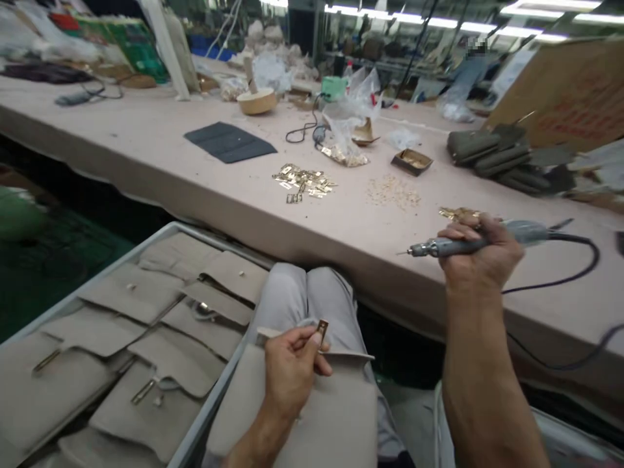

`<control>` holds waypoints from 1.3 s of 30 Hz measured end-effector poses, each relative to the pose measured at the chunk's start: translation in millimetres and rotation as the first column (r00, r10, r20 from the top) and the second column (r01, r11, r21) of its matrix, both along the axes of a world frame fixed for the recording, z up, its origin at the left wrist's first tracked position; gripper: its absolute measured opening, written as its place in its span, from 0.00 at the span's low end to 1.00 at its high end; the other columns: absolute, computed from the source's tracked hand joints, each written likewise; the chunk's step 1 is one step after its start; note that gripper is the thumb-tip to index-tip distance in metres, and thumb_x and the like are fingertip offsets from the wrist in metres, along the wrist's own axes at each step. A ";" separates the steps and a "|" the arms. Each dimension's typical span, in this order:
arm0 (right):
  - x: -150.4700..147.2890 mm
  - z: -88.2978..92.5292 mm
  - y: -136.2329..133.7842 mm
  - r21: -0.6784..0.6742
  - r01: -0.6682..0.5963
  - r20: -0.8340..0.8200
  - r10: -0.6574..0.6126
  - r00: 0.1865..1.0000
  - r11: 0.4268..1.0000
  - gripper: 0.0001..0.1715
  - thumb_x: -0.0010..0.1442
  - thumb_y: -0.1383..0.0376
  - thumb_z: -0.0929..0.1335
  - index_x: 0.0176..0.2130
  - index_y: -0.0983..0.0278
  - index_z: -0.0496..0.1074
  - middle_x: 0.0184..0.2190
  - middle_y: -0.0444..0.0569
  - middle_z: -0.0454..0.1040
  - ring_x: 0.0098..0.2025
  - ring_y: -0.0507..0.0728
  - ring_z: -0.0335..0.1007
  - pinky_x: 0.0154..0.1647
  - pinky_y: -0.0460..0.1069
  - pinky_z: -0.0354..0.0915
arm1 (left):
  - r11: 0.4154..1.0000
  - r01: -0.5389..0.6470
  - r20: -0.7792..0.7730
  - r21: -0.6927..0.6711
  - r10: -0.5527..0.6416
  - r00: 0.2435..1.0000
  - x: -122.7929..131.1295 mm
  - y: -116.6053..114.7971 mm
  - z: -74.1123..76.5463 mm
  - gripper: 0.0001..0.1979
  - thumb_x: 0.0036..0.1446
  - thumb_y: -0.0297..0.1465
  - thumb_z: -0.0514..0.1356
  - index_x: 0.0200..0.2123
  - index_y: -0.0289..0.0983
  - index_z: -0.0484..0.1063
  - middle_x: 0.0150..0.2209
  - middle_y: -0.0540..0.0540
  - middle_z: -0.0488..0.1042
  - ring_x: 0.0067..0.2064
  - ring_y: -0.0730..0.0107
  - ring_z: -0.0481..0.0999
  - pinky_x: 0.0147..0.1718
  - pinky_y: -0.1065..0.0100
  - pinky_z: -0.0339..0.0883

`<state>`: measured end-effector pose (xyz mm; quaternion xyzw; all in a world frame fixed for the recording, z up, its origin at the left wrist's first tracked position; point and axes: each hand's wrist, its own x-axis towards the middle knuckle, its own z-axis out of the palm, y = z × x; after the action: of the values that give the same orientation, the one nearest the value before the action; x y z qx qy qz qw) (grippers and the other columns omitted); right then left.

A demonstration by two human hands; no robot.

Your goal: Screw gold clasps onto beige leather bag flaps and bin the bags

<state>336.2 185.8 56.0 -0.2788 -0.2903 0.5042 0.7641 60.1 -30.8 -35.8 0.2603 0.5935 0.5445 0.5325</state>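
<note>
Pinching a brass clasp plate (pixel 322 329) between thumb and forefinger of the left hand (pixel 293 365), near the flap of a beige bag (pixel 338 416) on the lap (pixel 285 292), with the plate's long axis roughly toward the desk (pixel 234 185). Gripping a corded electric screwdriver (pixel 451 246) in the curled fingers of the right hand (pixel 480 250), up and rightward, well apart, with its bit aimed leftward across that axis.

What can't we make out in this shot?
Head view: lower end of the gold metal piece, covered by the left hand.
Head view: middle of the corded tool, wrapped by the right hand.
Head view: near end of the beige flapped piece, cut off by the bottom edge.
Head view: shapes of the scattered bits, too small and blurred.
Head view: wording on the carton, blurred.
</note>
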 end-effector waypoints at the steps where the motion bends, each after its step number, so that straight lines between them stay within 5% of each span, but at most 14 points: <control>1: -12.7 4.4 -20.5 -0.021 -0.104 -0.037 0.103 0.994 0.994 0.14 0.54 0.73 0.74 0.29 0.61 0.66 0.29 0.41 0.65 0.19 0.45 0.58 0.22 0.46 0.67 | 1.000 -0.014 0.014 -0.008 0.014 1.000 0.6 -1.1 -0.6 0.18 0.50 0.41 0.70 0.35 0.31 0.81 0.25 0.41 0.83 0.16 0.67 0.76 0.17 0.70 0.71; 6: -86.1 15.0 -111.4 -0.038 -0.175 0.015 0.176 0.984 0.984 0.11 0.53 0.72 0.74 0.32 0.63 0.68 0.29 0.41 0.65 0.21 0.45 0.55 0.23 0.44 0.64 | 0.999 -0.018 0.017 -0.027 0.019 1.000 3.8 -5.6 -0.3 0.17 0.52 0.38 0.69 0.36 0.29 0.79 0.26 0.40 0.83 0.15 0.69 0.76 0.15 0.73 0.69; 10: -125.4 7.9 -141.9 0.010 -0.171 0.151 0.168 0.974 0.985 0.09 0.57 0.69 0.73 0.32 0.63 0.69 0.28 0.41 0.66 0.20 0.46 0.57 0.24 0.46 0.62 | 1.000 -0.007 -0.003 -0.025 0.007 1.000 2.9 -7.0 -0.6 0.14 0.53 0.36 0.68 0.36 0.29 0.79 0.26 0.41 0.83 0.15 0.70 0.76 0.15 0.74 0.68; 19: -154.4 -6.4 -157.1 0.100 -0.214 0.279 0.179 0.944 0.972 0.08 0.61 0.71 0.72 0.37 0.62 0.69 0.28 0.40 0.68 0.19 0.49 0.63 0.24 0.49 0.64 | 0.999 -0.025 0.022 -0.024 0.026 0.999 2.1 -11.9 3.4 0.14 0.51 0.37 0.69 0.34 0.30 0.80 0.24 0.42 0.82 0.15 0.68 0.76 0.15 0.72 0.69; 39: -160.9 -16.5 -156.2 0.152 -0.374 0.456 0.270 0.848 0.915 0.09 0.64 0.71 0.73 0.37 0.62 0.69 0.25 0.39 0.70 0.21 0.49 0.66 0.23 0.48 0.67 | 1.000 0.010 0.035 0.023 -0.011 0.999 1.9 -13.8 -5.8 0.12 0.55 0.36 0.68 0.35 0.30 0.79 0.25 0.44 0.81 0.16 0.71 0.76 0.16 0.74 0.69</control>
<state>175.4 29.6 39.5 -0.2364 -0.5505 0.5145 0.6134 62.0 -44.6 -41.7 0.2599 0.5765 0.5530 0.5425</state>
